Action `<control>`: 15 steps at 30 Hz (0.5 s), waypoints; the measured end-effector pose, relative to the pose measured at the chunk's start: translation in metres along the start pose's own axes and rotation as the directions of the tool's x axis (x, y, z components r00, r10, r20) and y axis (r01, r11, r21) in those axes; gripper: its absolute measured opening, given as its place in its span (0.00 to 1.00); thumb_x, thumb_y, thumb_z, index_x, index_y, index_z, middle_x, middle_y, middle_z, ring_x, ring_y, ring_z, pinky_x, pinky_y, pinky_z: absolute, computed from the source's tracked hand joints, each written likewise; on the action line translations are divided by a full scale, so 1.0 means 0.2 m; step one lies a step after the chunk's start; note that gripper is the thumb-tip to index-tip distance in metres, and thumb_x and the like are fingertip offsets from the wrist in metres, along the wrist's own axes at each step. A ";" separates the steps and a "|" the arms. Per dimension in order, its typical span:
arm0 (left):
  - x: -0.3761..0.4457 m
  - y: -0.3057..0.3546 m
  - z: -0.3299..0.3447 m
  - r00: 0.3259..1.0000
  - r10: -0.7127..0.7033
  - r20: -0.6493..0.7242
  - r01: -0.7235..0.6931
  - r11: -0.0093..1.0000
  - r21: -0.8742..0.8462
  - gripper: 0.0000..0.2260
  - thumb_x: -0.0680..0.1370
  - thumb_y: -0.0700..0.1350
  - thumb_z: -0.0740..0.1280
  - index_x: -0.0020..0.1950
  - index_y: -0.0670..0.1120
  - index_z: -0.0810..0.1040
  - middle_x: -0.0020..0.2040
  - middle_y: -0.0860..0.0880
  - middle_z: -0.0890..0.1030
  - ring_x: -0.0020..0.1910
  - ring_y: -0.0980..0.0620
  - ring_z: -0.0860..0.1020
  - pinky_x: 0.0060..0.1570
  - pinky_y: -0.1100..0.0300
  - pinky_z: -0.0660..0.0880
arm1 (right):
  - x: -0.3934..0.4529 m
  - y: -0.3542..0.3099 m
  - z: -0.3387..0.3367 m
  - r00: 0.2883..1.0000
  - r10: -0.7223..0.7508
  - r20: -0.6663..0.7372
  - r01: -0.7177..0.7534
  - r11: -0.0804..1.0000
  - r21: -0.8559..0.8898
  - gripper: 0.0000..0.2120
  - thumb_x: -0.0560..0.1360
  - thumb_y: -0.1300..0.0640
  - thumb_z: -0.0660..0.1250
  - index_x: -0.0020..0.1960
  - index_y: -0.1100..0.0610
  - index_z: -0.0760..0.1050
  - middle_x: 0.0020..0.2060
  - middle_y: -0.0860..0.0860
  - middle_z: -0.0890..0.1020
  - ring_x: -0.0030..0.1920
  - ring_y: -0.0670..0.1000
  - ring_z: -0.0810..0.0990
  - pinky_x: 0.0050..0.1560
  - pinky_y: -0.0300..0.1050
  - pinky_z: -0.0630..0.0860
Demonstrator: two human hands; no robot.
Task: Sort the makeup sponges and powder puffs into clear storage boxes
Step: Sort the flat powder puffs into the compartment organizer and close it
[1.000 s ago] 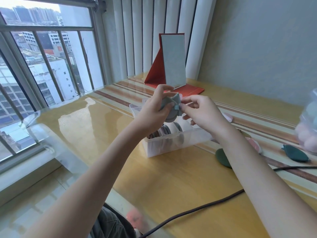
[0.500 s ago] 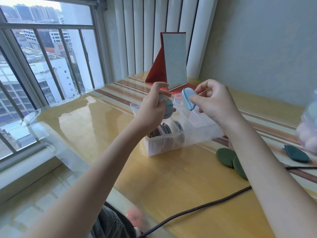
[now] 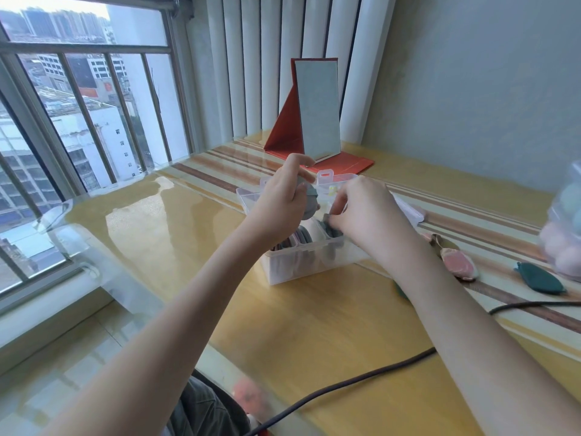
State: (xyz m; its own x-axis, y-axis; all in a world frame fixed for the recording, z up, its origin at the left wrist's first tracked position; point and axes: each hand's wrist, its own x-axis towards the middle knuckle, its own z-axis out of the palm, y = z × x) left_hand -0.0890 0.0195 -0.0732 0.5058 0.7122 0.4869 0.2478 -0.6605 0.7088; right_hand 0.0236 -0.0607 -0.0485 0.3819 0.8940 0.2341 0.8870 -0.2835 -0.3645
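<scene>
Your left hand (image 3: 283,199) grips a grey-blue puff (image 3: 309,201) above the clear box (image 3: 301,262); your right hand (image 3: 366,212) pinches a dark puff (image 3: 330,226) into it. Other puffs (image 3: 459,262) lie on the glossy yellow tabletop (image 3: 188,247) by the window (image 3: 78,121).

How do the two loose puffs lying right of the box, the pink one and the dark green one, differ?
Colour: the pink puff is pale pink with a darker rim; the dark green puff is one solid teal-green. Place: the pink puff lies nearer the clear box, the dark green puff farther right, by the bag of sponges. Both lie flat on the striped table, untouched, not yet sorted.
</scene>
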 end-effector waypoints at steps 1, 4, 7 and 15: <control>0.00 0.00 0.00 1.000 0.000 0.003 0.000 1.000 0.008 0.15 0.79 0.31 0.52 0.65 0.41 0.66 0.55 0.45 0.74 0.48 0.54 0.71 0.37 0.81 0.66 | 0.00 0.00 0.01 1.000 0.001 -0.001 -0.001 0.999 -0.042 0.07 0.73 0.59 0.70 0.37 0.58 0.79 0.33 0.54 0.78 0.37 0.54 0.76 0.30 0.39 0.64; 0.00 -0.01 0.00 1.000 0.004 0.010 -0.004 1.000 0.030 0.15 0.79 0.33 0.53 0.65 0.42 0.66 0.54 0.48 0.74 0.51 0.52 0.71 0.39 0.81 0.66 | 0.00 0.01 0.01 0.993 0.010 0.119 0.001 0.996 -0.089 0.20 0.77 0.56 0.67 0.28 0.56 0.67 0.26 0.52 0.68 0.28 0.52 0.67 0.27 0.41 0.59; 0.00 -0.01 0.00 1.000 -0.009 0.016 0.009 0.999 0.031 0.14 0.80 0.34 0.53 0.65 0.43 0.66 0.55 0.48 0.74 0.52 0.53 0.71 0.41 0.78 0.67 | 0.01 0.03 -0.01 0.990 -0.030 0.139 0.040 0.997 -0.068 0.11 0.76 0.54 0.68 0.36 0.56 0.80 0.33 0.53 0.77 0.35 0.53 0.74 0.33 0.43 0.68; -0.02 0.02 -0.01 0.999 0.029 0.022 -0.029 1.000 0.004 0.14 0.81 0.36 0.54 0.66 0.43 0.65 0.57 0.48 0.76 0.57 0.51 0.73 0.57 0.57 0.71 | 0.02 0.05 -0.02 0.992 -0.086 0.090 0.069 0.982 0.177 0.14 0.79 0.52 0.64 0.44 0.60 0.83 0.32 0.56 0.79 0.35 0.55 0.77 0.33 0.40 0.71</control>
State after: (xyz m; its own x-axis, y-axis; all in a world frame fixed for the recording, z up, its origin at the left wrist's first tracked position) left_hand -0.0915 0.0153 -0.0713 0.5311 0.6873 0.4955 0.2360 -0.6817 0.6925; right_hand 0.0348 -0.0605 -0.0478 0.2794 0.9426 0.1829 0.8512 -0.1550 -0.5015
